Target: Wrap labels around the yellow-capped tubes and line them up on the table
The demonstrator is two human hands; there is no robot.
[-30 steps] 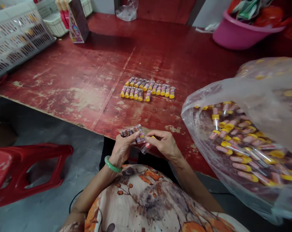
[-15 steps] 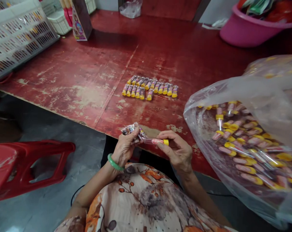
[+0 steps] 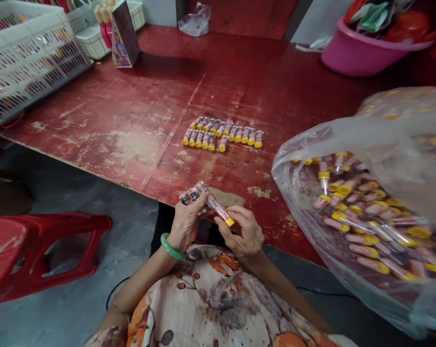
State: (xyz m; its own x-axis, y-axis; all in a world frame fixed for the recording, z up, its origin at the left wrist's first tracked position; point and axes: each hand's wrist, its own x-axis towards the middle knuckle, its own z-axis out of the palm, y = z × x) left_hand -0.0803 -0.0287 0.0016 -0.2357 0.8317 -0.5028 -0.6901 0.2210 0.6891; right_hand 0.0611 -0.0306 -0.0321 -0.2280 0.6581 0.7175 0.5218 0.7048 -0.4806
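Your clear, round plastic tube w/ a yellow cap [image 3: 221, 212] is tilted b/w your 2 hands, up by the near edge of the worn red wooden bench [image 3: 131, 144]. Your R hand [image 3: 244, 231] has it pinched at the yellow end, thumb & finger closed. Your L hand [image 3: 185, 219] is closed too, thumb on top of some shiny printed plastic wraps [image 3: 189, 195]. The tube's far end meets the wraps by that thumb; can't tell how deep it sits in one.

Step now, I'd say: fitting tube & wrap together. Next move prob. calls for a firm L hold & a soft, straight push w/ the R.

Past your hands, small wrapped tubes w/ yellow ends [image 3: 238, 133] lie in rows, w/ a gap in the near row. To the R, a big see-through plastic bag [image 3: 348, 132] holds lots of loose yellow-capped tubes [image 3: 362, 249].
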